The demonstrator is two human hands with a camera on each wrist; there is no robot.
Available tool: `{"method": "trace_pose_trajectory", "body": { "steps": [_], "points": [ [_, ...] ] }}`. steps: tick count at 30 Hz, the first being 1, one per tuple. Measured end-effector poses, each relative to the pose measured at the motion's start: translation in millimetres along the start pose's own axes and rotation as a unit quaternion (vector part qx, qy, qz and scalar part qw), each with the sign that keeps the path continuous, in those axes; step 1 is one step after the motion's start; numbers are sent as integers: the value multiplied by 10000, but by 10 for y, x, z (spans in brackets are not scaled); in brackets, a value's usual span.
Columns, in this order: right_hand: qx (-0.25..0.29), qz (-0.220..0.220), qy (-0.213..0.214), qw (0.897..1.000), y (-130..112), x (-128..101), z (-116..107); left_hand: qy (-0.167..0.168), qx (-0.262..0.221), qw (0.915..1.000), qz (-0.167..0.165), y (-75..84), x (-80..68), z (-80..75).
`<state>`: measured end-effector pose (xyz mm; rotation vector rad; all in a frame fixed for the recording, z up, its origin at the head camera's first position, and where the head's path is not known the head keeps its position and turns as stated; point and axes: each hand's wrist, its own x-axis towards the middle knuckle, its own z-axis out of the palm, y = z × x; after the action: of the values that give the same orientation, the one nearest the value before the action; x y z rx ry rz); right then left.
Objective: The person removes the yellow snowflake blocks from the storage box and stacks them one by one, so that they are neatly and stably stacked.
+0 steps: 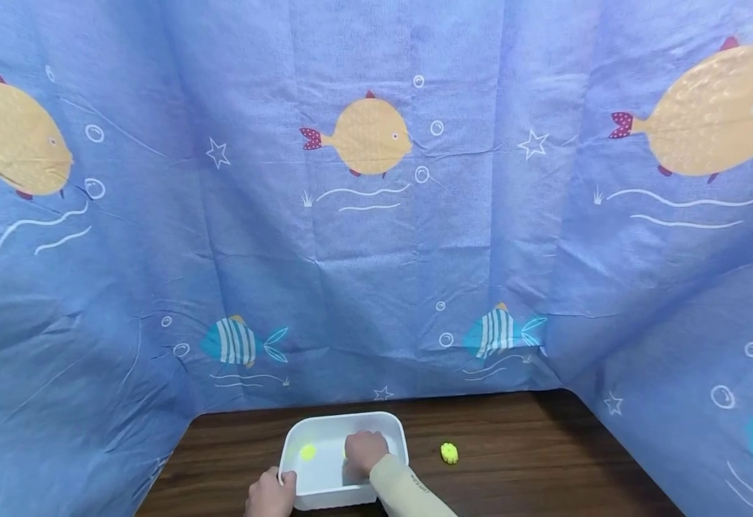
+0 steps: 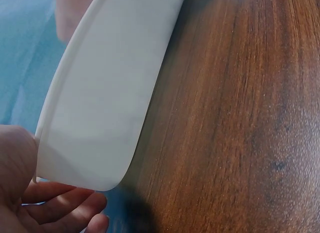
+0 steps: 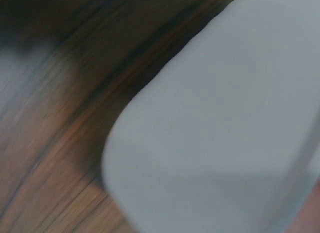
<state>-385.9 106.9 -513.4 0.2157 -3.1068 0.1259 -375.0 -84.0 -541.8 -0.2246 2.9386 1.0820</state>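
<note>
White and smooth, the tub (image 1: 344, 488) sits on the brown table (image 1: 512, 474). The left hand (image 1: 271, 494) holds its near corner. The right hand (image 1: 365, 451) is inside, fingers curled; I cannot tell if it holds anything. One yellow ball (image 1: 308, 452) lies inside, another yellow ball (image 1: 449, 452) just outside.

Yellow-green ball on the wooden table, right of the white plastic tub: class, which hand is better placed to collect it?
Probably the right hand: it is nearer the yellow-green ball, while the left hand holds the white plastic tub corner.

Blue fish-print cloth (image 1: 376, 237) behind a brown wooden table (image 1: 519, 467)
</note>
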Motion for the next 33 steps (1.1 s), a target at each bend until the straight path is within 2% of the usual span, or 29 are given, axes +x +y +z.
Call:
{"method": "trace_pose_trajectory", "body": {
  "steps": [3, 6, 9, 15, 20, 23, 25, 28, 33],
  "points": [
    [-62, 130, 280, 9995, 76, -13, 5, 9, 22, 10000, -5, -8, 5, -17],
    [-104, 163, 753, 9970, 144, -18, 57, -43, 37, 10000, -7, -12, -3, -33],
    [168, 320, 901, 9953, 198, -17, 137, -127, 58, 9999, 1, -7, -17, -35],
    [1159, 867, 425, 9886, 254, 22, 231, -121, 47, 9999, -5, 6, -22, -35],
    [1712, 1286, 0, 9768, 261, 15, 167, -42, 33, 10000, 77, 26, -24, -41],
    [1951, 1405, -61, 9707, 265, 0, 164, -34, 45, 10000, 68, 26, -31, -31],
    [2037, 1357, -2, 9696, 260, -4, 176, -37, 56, 10000, 41, 18, -31, -26],
    [1899, 1142, 235, 9749, 242, -5, 193, -11, 52, 10000, 37, 7, -26, -29],
    [1800, 596, 602, 9800, 201, -49, 69, -78, -9, 10000, -17, 7, -20, -49]
  ]
}}
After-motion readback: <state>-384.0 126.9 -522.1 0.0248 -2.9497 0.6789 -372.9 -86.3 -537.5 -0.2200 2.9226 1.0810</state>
